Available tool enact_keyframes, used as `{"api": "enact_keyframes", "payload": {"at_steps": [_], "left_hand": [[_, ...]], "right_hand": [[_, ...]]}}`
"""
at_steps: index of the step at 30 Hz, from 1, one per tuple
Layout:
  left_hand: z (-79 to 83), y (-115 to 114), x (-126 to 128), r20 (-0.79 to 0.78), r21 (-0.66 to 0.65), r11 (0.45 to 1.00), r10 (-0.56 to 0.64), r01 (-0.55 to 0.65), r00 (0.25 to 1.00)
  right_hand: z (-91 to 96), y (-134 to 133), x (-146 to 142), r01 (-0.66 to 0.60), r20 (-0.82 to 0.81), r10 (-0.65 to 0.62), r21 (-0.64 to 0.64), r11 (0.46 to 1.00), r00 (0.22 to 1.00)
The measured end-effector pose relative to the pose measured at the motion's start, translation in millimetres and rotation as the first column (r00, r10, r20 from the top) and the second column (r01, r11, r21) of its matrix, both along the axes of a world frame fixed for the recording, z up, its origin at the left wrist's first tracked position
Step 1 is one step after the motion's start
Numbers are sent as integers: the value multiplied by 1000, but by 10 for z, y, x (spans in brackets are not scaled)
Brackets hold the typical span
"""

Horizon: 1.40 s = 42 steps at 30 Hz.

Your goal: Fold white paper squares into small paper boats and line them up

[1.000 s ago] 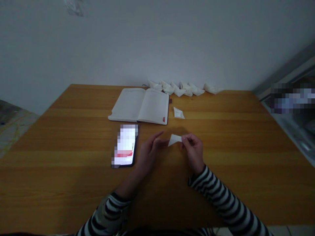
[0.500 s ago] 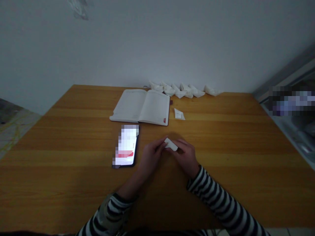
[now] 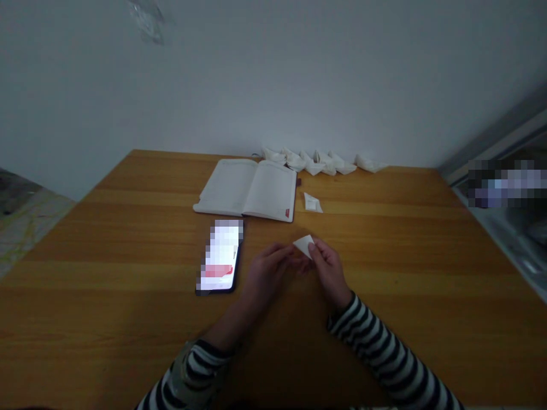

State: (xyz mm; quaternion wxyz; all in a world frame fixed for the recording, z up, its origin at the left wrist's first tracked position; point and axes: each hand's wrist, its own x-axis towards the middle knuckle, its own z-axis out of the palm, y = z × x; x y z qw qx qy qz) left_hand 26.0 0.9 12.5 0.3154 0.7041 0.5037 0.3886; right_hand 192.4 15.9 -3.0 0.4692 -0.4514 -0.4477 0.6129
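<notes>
On the wooden surface (image 3: 128,239), a phone (image 3: 220,256) lies at nine o'clock from the left hand (image 3: 267,273), whose grip is half open and seems empty, just beside the folded white paper (image 3: 304,246). The right hand (image 3: 327,270) pinches this paper in its closed grip, so the point stands free.

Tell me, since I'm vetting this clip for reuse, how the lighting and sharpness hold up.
In the head view, the light is dim and flat, so the wooden table looks dark; the phone screen glares brightest and is pixelated, as is a patch at the far right; the wide lens bows the table's edges; the folded paper in the right hand looks slightly soft.
</notes>
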Motion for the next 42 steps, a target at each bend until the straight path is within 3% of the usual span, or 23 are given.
{"api": "enact_keyframes", "payload": {"at_steps": [4, 7, 11, 15, 21, 25, 30, 33, 38, 42], "left_hand": [[7, -10, 13, 114, -10, 994, 113, -112, 987], [4, -7, 25, 234, -165, 972, 204, -168, 951], [-10, 9, 41, 456, -413, 910, 237, -33, 858], [-18, 17, 59, 577, -489, 867, 242, 93, 780], [-30, 13, 44, 564, -466, 881, 229, 76, 794], [-22, 36, 14, 479, -404, 915, 220, -9, 850], [21, 39, 20, 430, -422, 906, 175, 26, 886], [47, 37, 10, 371, -442, 896, 225, -42, 901], [52, 56, -40, 351, -500, 854, 350, -143, 869], [28, 56, -59, 305, -467, 857, 386, -216, 871]], "right_hand": [[-23, -13, -50, -3, -26, 4, 29, 1000, 1000], [-33, -44, -91, 5, -22, -4, 49, 999, 1000], [-21, -74, -104, -53, -27, 54, 56, 997, 998], [-4, -68, -80, -114, -23, 116, 66, 991, 993], [3, -65, -109, -143, -51, 145, 44, 989, 988], [-28, -63, -119, -102, -64, 102, 11, 995, 993], [-7, -10, -74, 66, 77, -82, 194, 979, 994], [9, 19, -46, 135, 75, -160, 262, 955, 984], [-54, 14, -25, 225, -98, -216, 90, 970, 971], [-85, -8, -44, 190, -66, -190, 5, 982, 980]]}}
